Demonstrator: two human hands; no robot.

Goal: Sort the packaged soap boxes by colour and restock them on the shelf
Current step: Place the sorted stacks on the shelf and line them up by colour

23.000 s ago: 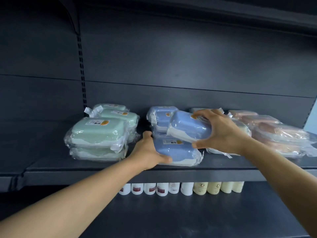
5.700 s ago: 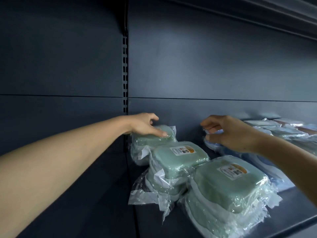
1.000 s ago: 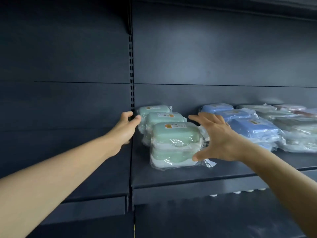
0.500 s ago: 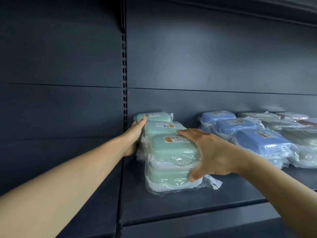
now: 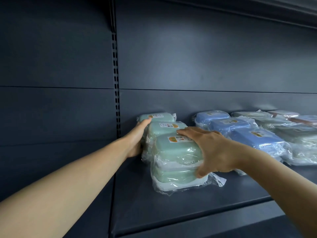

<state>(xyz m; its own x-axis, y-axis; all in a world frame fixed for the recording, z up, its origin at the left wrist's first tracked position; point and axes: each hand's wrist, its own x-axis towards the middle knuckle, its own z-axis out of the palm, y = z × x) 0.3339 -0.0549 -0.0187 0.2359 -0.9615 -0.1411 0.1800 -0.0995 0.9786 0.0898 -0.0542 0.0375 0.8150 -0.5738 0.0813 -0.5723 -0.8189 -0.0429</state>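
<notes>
One head-worn wide-angle camera looks forward and slightly down along both outstretched forearms at the dark shelf [image 5: 171,208], close in (its front edge sits near the bottom), with the back panel [image 5: 205,57] filling the upper half.

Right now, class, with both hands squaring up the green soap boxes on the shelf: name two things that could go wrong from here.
1. The right hand grips the front green stack, two boxes in slippery wrap; a push could slide the top one off.
2. The blue boxes lie close beside that hand; its wrist could nudge them out of line.
</notes>
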